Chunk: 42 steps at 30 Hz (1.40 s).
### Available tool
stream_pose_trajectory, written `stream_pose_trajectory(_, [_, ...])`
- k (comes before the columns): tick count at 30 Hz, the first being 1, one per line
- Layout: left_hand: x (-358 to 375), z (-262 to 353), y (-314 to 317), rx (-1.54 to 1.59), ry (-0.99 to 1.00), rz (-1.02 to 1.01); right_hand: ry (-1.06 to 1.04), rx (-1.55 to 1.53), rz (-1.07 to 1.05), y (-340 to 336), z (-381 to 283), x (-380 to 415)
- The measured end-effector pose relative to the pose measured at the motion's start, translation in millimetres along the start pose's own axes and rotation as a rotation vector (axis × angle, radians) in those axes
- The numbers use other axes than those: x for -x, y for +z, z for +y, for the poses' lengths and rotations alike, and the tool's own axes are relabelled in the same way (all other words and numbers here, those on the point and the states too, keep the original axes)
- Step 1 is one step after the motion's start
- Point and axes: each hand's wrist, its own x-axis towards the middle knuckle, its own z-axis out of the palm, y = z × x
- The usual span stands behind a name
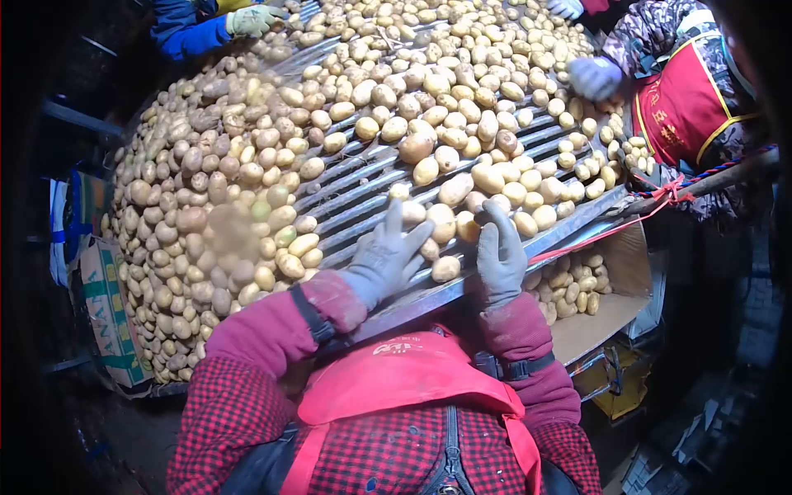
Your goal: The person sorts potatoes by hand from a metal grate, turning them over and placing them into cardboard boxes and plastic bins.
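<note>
My left hand (384, 256), in a grey glove, rests low over the slatted metal rack with its fingers spread. Potatoes (442, 223) lie just beyond its fingertips, and one potato (445, 268) sits between my hands near the rack's front edge. My right hand (502, 256), also gloved, is upright at that edge with thumb and fingers apart. Its fingertips come up against a darker potato (468, 226); no firm grip on it shows. Bare metal slats (351, 194) show to the upper left of my left hand.
A large potato heap (206, 181) covers the left side. An open cardboard box (615, 307) with potatoes stands below the front rail (569, 231). Across the rack are a co-worker's gloved hand (256, 20) and, at right, another's blurred glove (596, 78). A red cord (606, 233) crosses the rail.
</note>
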Motion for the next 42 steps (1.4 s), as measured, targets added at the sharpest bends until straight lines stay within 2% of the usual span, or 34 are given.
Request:
stream_pose_trajectory(3, [-50, 18, 6, 0.027, 0.05, -0.052, -0.093, 0.075, 0.07, 0, 5, -1])
stream_pose_trajectory(4, [-70, 23, 5, 0.046, 0.124, -0.048, -0.092, 0.118, 0.051, -1, 0, 0])
stream_pose_trajectory(5, [-87, 20, 29, -0.034, 0.217, 0.053, -0.09, 0.161, 0.032, -1, -3, 0])
stream_pose_trajectory(6, [-103, 27, 29, -0.017, 0.223, -0.004, -0.191, 0.186, 0.075, 1, 1, -2])
stream_pose_trajectory(7, [-119, 33, 29, -0.002, 0.229, -0.06, -0.19, 0.198, 0.081, 3, -1, -5])
stream_pose_trajectory(8, [-134, 39, 30, 0.028, 0.279, 0.027, -0.214, 0.226, 0.1, 5, -4, -8])
stream_pose_trajectory(11, [-195, 62, 34, -0.01, 0.198, -0.195, -0.242, 0.295, 0.089, -1, -6, -7])
stream_pose_trajectory(12, [-210, 65, 30, 0.087, 0.155, -0.273, -0.257, 0.298, 0.101, -1, -6, -8])
stream_pose_trajectory(15, [-206, 38, 28, 0.306, 0.412, -0.039, -0.283, 0.268, 0.088, -3, -15, -9])
stream_pose_trajectory(17, [-182, 14, 0, 0.303, 0.466, 0.138, -0.265, 0.258, 0.127, -1, -7, -6])
stream_pose_trajectory(19, [-143, -9, -34, 0.236, 0.204, 0.002, -0.252, 0.295, 0.113, -1, -12, -2])
stream_pose_trajectory(21, [-109, -34, -41, -0.013, 0.176, -0.094, -0.259, 0.33, 0.074, -1, -14, -6])
stream_pose_trajectory(25, [-84, -45, -22, -0.159, 0.255, -0.026, -0.297, 0.37, 0.063, -2, -16, -4])
stream_pose_trajectory(27, [-94, -38, -15, -0.135, 0.174, -0.005, -0.243, 0.299, 0.057, -1, -12, -4])
stream_pose_trajectory(29, [-102, -40, -16, -0.133, 0.149, -0.063, -0.102, 0.193, 0.028, 0, -11, 0])
stream_pose_trajectory(31, [-97, -44, -20, 0.136, 0.132, 0.025, 0.402, -0.236, 0.017, 0, -28, -7])
stream_pose_trajectory(33, [-88, -31, -39, 0.287, 0.204, 0.026, 0.42, -0.429, 0.021, 4, -55, -26])
stream_pose_trajectory(34, [-86, -19, -56, 0.282, 0.255, -0.067, 0.446, -0.449, -0.014, 8, -59, -32])
stream_pose_trajectory(35, [-85, -14, -65, 0.399, 0.285, -0.138, 0.487, -0.623, -0.021, 13, -53, -39])
stream_pose_trajectory(37, [-92, -21, -77, 0.387, 0.39, 0.001, 0.592, -0.885, -0.168, 21, -47, -51])
stream_pose_trajectory(38, [-99, -31, -87, 0.27, 0.347, 0.061, 0.708, -0.914, -0.178, 25, -46, -52])
stream_pose_trajectory(39, [-109, -62, -77, 0.621, 0.122, -0.054, 0.803, -0.995, -0.243, 28, -35, -53])
stream_pose_trajectory(40, [-114, -69, -98, 0.552, 0.013, 0.097, 0.814, -0.944, -0.318, 30, -29, -53])
stream_pose_trajectory(41, [-124, -98, -110, 0.109, -0.011, 0.198, 0.825, -0.893, -0.389, 32, -24, -52])
stream_pose_trajectory(42, [-135, -132, -110, -0.154, -0.07, 0.264, 0.862, -0.938, -0.394, 34, -19, -54])
